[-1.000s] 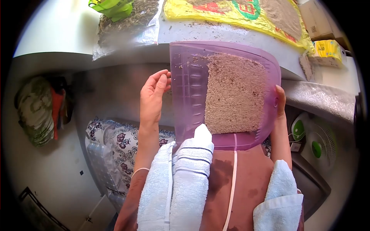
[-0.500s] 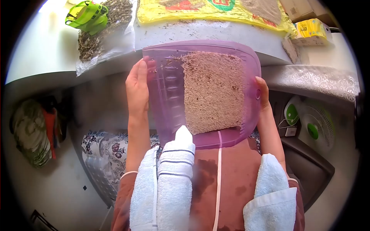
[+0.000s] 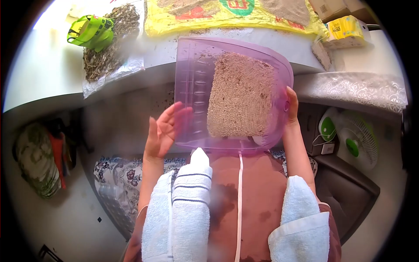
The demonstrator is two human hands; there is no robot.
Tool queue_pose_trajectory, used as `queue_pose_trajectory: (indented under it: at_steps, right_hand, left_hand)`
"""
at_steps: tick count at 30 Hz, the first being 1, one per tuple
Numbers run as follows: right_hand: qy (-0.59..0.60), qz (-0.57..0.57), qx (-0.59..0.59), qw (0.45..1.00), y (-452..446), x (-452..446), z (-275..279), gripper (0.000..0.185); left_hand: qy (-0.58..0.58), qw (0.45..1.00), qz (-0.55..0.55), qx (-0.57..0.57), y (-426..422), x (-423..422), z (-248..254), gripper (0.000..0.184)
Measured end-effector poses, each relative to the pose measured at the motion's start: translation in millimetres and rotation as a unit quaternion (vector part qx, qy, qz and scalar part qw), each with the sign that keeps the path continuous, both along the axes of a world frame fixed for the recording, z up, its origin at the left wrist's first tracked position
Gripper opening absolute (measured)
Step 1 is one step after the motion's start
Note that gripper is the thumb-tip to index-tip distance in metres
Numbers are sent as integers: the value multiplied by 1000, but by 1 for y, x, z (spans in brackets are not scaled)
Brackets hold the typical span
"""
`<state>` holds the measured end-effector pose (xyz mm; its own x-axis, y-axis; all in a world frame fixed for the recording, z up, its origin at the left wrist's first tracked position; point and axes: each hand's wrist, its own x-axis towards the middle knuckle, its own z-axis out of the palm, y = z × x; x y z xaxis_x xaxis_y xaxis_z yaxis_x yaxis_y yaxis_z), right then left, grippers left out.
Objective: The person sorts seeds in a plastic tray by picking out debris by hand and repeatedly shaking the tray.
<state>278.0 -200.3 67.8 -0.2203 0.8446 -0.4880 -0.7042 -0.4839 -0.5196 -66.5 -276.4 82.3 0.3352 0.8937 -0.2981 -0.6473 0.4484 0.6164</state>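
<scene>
A see-through purple plastic scoop [image 3: 192, 126], shaped like a winnowing pan, is held up in front of my chest. A block of small tan grains [image 3: 242, 96] with dark specks lies in it, mostly toward the right side. My right hand [image 3: 292, 107] grips the scoop's right end, its other fingers hidden behind the plastic. At the left edge, my left hand [image 3: 162, 133] has its fingers spread and the thumb up. Its fingertips show through the purple wall; whether they touch it I cannot tell.
Beyond the scoop, the table [image 3: 166, 48] bears a yellow sack [image 3: 209, 24] with grain on it, a pile of dry husks [image 3: 98, 65], a green bag [image 3: 94, 32] and a tissue pack [image 3: 345, 30]. Light blue towels [image 3: 192, 209] cover my forearms. A fan [image 3: 355, 144] stands right.
My left hand has let go of the scoop's upper left side, moved down and opened. The scoop has turned slightly, and the grains sit a little higher in view. My right hand keeps its hold.
</scene>
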Motion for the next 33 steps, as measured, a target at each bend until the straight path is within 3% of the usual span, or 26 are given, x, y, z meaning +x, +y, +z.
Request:
queue_pose_trajectory:
  at_steps: [2, 5, 7, 11, 14, 17, 20, 22, 25, 28, 29, 31, 33]
  right_hand:
    - [24, -38, 2, 999, 12, 23, -27, 56]
    - [60, -87, 27, 994, 21, 11, -28, 58]
    - [22, -43, 86, 995, 20, 3, -41, 63]
    - [11, 41, 158, 987, 42, 10, -26, 69]
    - [46, 119, 135, 983, 88, 37, -6, 74]
    - [-99, 285, 194, 933, 123, 26, 19, 73]
    - [-224, 323, 207, 896, 123, -4, 11, 74]
    - [-232, 322, 223, 890, 114, -27, 23, 74]
    - [-121, 348, 97, 924, 150, -15, -23, 79]
    - [-33, 321, 69, 944, 169, -6, -36, 78]
    - [-96, 295, 92, 946, 167, -15, -41, 78]
    - [-256, 240, 128, 928, 151, -55, -35, 76]
    - [-253, 223, 139, 931, 140, -96, -25, 79]
  left_hand:
    - [-112, 993, 40, 18, -8, 34, -9, 94]
    - [-29, 988, 142, 46, 6, 91, -7, 73]
    - [-4, 964, 266, 3, 34, 114, -3, 54]
    - [16, 921, 386, -42, 74, 110, 3, 26]
    - [52, 928, 368, 12, 78, 100, 2, 24]
    - [56, 934, 352, -16, 84, 102, -4, 23]
    - [11, 935, 347, -73, 83, 72, -28, 24]
    - [-13, 929, 358, -91, 88, 52, -21, 29]
    - [95, 897, 404, -150, 126, 68, 2, 34]
    - [119, 900, 403, -120, 144, 81, -36, 38]
    - [86, 913, 359, -171, 149, 68, -23, 38]
    - [64, 930, 308, -190, 158, 10, -51, 41]
    - [55, 939, 280, -191, 175, -35, -57, 41]
